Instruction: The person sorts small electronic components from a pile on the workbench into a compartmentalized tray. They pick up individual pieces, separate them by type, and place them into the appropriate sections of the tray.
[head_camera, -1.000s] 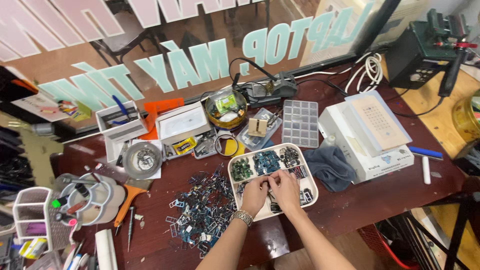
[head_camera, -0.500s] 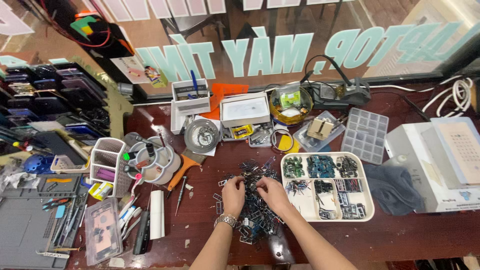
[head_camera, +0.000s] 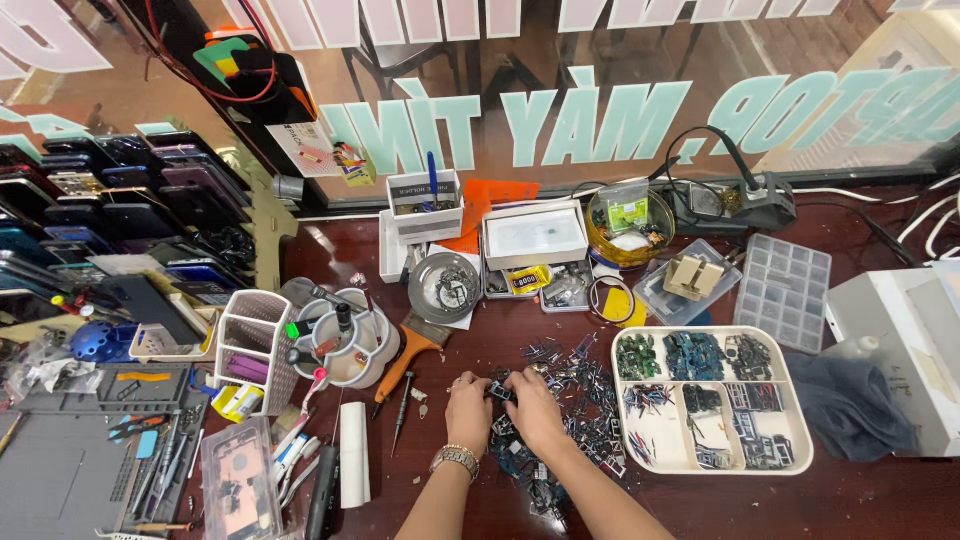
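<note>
My left hand (head_camera: 468, 412), with a metal watch at the wrist, and my right hand (head_camera: 530, 408) meet over a heap of small electronic parts (head_camera: 565, 400) on the dark wooden bench. Between the fingertips of both hands sits one small dark part (head_camera: 499, 392). To the right lies a white divided tray (head_camera: 795, 458) with sorted circuit boards and connectors in its compartments.
A white tool caddy (head_camera: 345, 340), an orange-handled brush (head_camera: 412, 355) and a screwdriver (head_camera: 402, 408) lie left of the hands. A metal bowl (head_camera: 443, 287), small boxes, a clear organiser box (head_camera: 783, 291), a grey cloth (head_camera: 850, 405) and a white machine (head_camera: 900, 340) ring the area. Phone backs fill a rack (head_camera: 90, 220) at left.
My view has swung left and nearer. Both hands have left the white tray and moved left onto the loose heap of parts, where they now pinch a small piece.
</note>
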